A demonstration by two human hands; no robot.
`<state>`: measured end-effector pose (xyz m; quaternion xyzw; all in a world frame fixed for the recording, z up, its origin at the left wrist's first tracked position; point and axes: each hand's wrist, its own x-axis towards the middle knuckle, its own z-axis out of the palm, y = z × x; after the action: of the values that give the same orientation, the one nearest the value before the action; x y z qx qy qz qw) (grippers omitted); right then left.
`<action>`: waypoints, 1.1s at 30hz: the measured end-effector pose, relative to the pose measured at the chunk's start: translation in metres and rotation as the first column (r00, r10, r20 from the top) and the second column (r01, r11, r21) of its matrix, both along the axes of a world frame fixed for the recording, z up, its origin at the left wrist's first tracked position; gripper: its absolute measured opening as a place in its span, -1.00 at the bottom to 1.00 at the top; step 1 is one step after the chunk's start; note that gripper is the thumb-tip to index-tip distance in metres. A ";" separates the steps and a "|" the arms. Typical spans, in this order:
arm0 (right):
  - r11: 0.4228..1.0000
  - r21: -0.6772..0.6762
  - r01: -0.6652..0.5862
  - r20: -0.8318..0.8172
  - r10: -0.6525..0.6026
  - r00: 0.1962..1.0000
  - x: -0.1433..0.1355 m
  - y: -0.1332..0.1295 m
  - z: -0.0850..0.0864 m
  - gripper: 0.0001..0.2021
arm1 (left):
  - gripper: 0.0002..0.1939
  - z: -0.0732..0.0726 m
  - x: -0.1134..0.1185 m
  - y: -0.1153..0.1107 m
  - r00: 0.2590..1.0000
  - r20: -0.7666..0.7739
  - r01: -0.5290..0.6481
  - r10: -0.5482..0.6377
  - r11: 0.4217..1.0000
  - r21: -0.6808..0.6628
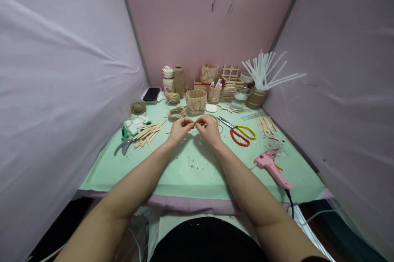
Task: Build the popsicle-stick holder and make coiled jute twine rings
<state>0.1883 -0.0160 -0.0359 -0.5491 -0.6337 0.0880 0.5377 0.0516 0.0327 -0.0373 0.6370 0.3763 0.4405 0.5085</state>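
Observation:
My left hand (181, 130) and my right hand (209, 130) meet fingertip to fingertip above the middle of the table. Both are closed in a pinch, on what looks like a thin length of tan twine (219, 124), which loops out behind my right hand. The pinched bit is tiny and mostly covered by my fingers. Just beyond them stands a basket (196, 103) faced with pale wood pieces. A coil of twine (177, 113) lies behind my left hand. To the right of my right hand rest open scissors (243, 133) with red and yellow handles.
At right lie a pink glue gun (273, 168) and wood strips (266, 125). White glue sticks (261, 73) stand in a pot near a water bowl (240, 99). At left are pruning shears (124, 145), wood sticks (147, 134), a twine ball (138, 108) and a phone (152, 94).

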 end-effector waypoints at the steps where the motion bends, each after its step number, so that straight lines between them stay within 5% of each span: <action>1: 1.000 -0.004 -0.002 -0.012 0.002 1.000 0.000 0.000 0.000 -0.92 | -0.74 0.000 0.000 0.000 1.000 -0.020 0.006 -0.007 1.000 -0.011; 16: 0.990 -0.129 -0.048 -0.166 0.026 0.986 -0.002 0.002 -0.002 -0.92 | -0.72 -0.003 -0.001 0.004 0.993 -0.017 0.107 -0.115 0.961 -0.254; 19: 0.972 -0.215 -0.090 -0.310 0.020 0.951 -0.001 0.001 0.000 -0.87 | -0.72 -0.003 -0.001 0.004 0.996 -0.005 0.086 -0.088 0.982 -0.170; 23: 0.937 -0.314 -0.153 -0.485 -0.020 0.874 0.001 0.003 -0.001 -0.82 | -0.78 0.001 -0.001 -0.001 0.992 -0.129 0.012 0.002 0.994 0.105; 27: 0.904 -0.382 -0.194 -0.602 -0.084 0.794 0.000 0.005 -0.002 -0.83 | -0.83 0.003 0.000 -0.006 0.968 -0.232 -0.008 0.094 0.938 0.347; 33: 0.850 -0.423 -0.314 -0.754 -0.138 0.642 -0.002 0.006 -0.001 -0.83 | -0.84 0.004 0.000 -0.010 0.952 -0.280 0.027 0.122 0.881 0.473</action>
<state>0.1866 -0.0105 -0.0371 -0.5506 -0.3268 0.5047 0.5790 0.0513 0.0228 -0.0329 0.7914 0.3469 0.4285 0.2640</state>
